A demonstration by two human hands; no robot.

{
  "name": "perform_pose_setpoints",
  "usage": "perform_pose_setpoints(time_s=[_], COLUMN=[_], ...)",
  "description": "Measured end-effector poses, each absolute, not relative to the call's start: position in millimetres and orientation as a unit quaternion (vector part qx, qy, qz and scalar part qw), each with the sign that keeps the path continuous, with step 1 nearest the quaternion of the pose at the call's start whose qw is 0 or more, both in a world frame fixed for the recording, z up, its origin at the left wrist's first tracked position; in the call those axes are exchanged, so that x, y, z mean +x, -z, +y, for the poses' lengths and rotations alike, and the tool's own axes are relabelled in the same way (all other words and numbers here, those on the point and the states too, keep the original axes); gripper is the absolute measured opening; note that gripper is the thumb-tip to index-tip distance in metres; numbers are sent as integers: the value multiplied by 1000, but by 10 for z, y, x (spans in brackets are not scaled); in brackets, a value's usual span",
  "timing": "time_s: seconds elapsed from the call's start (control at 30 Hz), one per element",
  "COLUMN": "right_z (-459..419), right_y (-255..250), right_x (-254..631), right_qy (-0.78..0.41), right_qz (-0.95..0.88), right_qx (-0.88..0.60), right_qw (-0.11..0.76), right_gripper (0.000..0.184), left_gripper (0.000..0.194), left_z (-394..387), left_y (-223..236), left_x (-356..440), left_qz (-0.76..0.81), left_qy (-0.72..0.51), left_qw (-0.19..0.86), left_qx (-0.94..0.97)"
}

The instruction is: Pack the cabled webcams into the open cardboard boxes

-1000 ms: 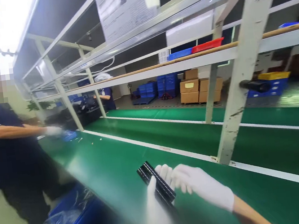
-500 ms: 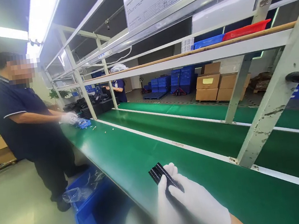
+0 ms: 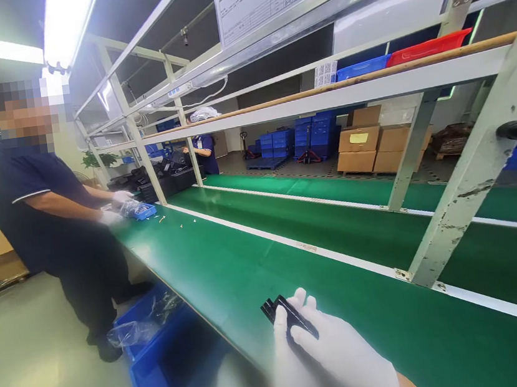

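Note:
Both of my hands wear white gloves and are together over the near edge of the green bench. Between them is a bundle of glossy black tube-like pieces, whose exact kind I cannot make out. My left hand is closed around the lower left side of the pieces, its thumb pressed against them. From the right, my right hand grips the same pieces, with its thumb across the front and its fingers behind. The lower ends are hidden in the gloves.
White posts and a shelf carrying a blue tray and a red tray rise beyond the bench. On the left, a gloved co-worker stands by a small blue box. Blue bins sit below the bench edge.
The black pieces have turned slightly in my hands and their tops sit a bit lower. My right fingers have spread a little. The co-worker's two hands have moved apart beside the small blue box.

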State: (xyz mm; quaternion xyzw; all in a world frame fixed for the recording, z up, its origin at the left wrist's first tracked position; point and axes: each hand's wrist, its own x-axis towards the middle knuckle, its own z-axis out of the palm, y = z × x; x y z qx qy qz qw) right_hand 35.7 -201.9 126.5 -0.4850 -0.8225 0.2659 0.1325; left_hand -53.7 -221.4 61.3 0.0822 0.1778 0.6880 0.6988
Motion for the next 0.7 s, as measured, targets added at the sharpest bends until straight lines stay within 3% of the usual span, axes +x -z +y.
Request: perform_pose_setpoints(time_s=[0.47, 0.6, 0.7], right_z=[-1957, -1934, -1881], right_y=[-1188, -1147, -1153], right_x=[447, 606, 847], right_qy=[-312, -483, -570], right_qz=[-827, -765, -696], right_qx=[-435, -364, -354], right_qw=[172, 222, 254], right_gripper=[39, 27, 49], left_gripper=[47, 33, 25], left_z=[-2232, -2215, -2205], left_y=[-642, -712, -794], left_x=[-478, -654, -945], left_qz=[176, 169, 149], left_qy=[-674, -718, -754], left_qw=[713, 672, 636], left_qx=[79, 69, 68])
